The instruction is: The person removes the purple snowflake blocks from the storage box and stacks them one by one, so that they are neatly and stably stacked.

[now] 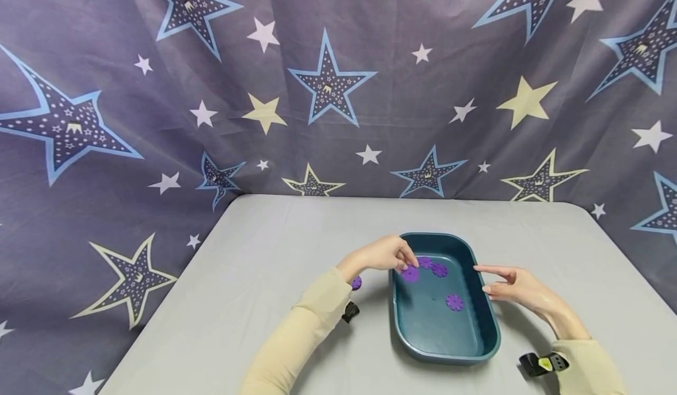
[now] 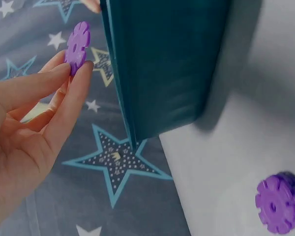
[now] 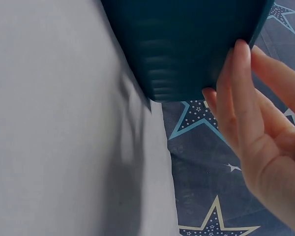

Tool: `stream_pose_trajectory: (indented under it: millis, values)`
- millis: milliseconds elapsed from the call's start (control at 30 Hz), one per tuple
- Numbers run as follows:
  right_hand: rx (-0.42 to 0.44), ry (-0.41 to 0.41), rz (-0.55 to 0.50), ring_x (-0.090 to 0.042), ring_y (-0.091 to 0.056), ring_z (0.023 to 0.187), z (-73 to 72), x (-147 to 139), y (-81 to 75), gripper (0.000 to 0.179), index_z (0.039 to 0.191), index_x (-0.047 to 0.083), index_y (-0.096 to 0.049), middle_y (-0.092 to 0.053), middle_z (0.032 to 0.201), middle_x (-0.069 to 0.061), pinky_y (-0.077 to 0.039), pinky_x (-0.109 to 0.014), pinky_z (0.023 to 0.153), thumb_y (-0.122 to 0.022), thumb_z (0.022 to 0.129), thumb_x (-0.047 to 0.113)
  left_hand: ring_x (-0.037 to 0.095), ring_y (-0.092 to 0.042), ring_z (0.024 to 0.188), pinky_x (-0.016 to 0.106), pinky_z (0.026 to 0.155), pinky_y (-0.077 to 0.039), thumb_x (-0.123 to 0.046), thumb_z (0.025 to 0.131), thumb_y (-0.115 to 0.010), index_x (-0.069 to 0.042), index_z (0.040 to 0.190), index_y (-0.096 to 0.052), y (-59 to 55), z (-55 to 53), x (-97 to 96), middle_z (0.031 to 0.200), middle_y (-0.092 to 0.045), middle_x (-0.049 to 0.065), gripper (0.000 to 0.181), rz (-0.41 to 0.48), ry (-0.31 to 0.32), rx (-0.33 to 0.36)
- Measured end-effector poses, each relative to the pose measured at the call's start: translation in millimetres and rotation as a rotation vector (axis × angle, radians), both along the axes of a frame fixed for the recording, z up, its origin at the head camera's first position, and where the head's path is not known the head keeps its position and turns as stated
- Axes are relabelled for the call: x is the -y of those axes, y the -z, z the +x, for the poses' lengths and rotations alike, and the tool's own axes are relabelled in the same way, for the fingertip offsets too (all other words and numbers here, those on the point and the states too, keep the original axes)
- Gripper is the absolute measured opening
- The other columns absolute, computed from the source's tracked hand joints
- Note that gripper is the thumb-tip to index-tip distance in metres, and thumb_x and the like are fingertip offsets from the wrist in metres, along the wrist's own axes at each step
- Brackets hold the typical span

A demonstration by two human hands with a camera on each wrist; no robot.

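My left hand point(image 1: 385, 254) pinches a purple notched disc point(image 2: 77, 47) between thumb and fingertips, holding it over the left side of a dark teal tray point(image 1: 446, 360). Inside, two purple discs lie close together near the far end, and a single disc point(image 1: 455, 303) rests nearer the middle. Fairly straight fingers of my right hand point(image 1: 520, 289) touch the tray's right side and rim; in the right wrist view these fingertips point(image 3: 242, 49) are against the outer wall. On the table left of the tray, more purple discs point(image 2: 279, 204) appear stacked, partly hidden by my left arm in the head view.
A light grey cloth covers the table point(image 1: 222, 301). Behind it and along the sides hangs a dark curtain point(image 1: 359, 142) patterned with stars. Black straps point(image 1: 543, 364) are on both wrists.
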State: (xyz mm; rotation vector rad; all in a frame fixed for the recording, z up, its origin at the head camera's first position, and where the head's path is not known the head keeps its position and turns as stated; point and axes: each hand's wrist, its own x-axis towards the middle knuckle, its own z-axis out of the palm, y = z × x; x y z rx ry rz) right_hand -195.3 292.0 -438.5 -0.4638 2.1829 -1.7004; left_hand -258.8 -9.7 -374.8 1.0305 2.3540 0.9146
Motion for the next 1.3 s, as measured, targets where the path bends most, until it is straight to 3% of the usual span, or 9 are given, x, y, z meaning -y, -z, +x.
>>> stream_pose_trajectory:
  millis: [433,667,900,1200,1300]
  values:
    - [-0.002,0.051,0.060,-0.007,-0.061,0.083,-0.6,0,-0.6,0.048,0.126,-0.005,-0.044,-0.054,0.112,-0.011,-0.051,-0.027,0.071,-0.059,0.084,0.011,0.011,-0.062,0.068,0.017,0.060,-0.049,0.016,0.074,-0.053,0.005,0.093,-0.066,-4.5,-2.3,30.8,0.088,-0.067,0.013,0.026,0.047,-0.051,0.034]
    - [0.003,0.049,0.063,-0.006,-0.060,0.080,-1.4,0,0.1,0.046,0.126,-0.001,-0.047,-0.059,0.103,-0.015,-0.051,-0.027,0.070,-0.060,0.083,0.011,0.018,-0.063,0.070,0.021,0.062,-0.051,0.018,0.073,-0.049,0.008,0.092,-0.065,0.5,-3.4,47.1,0.086,-0.066,0.017,0.027,0.074,-0.094,0.069]
    - [-0.001,0.063,0.061,-0.007,-0.060,0.081,-0.1,2,-0.1,0.047,0.125,-0.004,-0.045,-0.056,0.109,-0.013,-0.051,-0.026,0.070,-0.061,0.083,0.011,0.018,-0.063,0.073,0.021,0.063,-0.051,0.018,0.073,-0.050,0.009,0.092,-0.065,7.3,-3.9,59.5,0.086,-0.066,0.018,0.025,0.061,-0.131,0.093]
    - [0.008,0.047,0.027,-0.004,-0.059,0.081,0.5,3,0.3,0.047,0.125,-0.005,-0.044,-0.061,0.095,0.000,-0.051,-0.024,0.071,-0.060,0.083,0.009,0.015,-0.061,0.071,0.021,0.064,-0.050,0.015,0.072,-0.054,0.007,0.090,-0.065,17.7,-5.2,75.0,0.084,-0.066,0.015,0.022,0.048,-0.209,0.092]
    - [0.014,0.039,0.012,-0.004,-0.059,0.081,0.6,3,0.4,0.046,0.125,-0.004,-0.045,-0.061,0.095,-0.002,-0.051,-0.024,0.071,-0.059,0.083,0.008,0.012,-0.060,0.068,0.021,0.062,-0.050,0.015,0.072,-0.055,0.008,0.090,-0.065,22.3,-6.2,80.0,0.084,-0.066,0.016,0.022,0.052,-0.239,0.104]
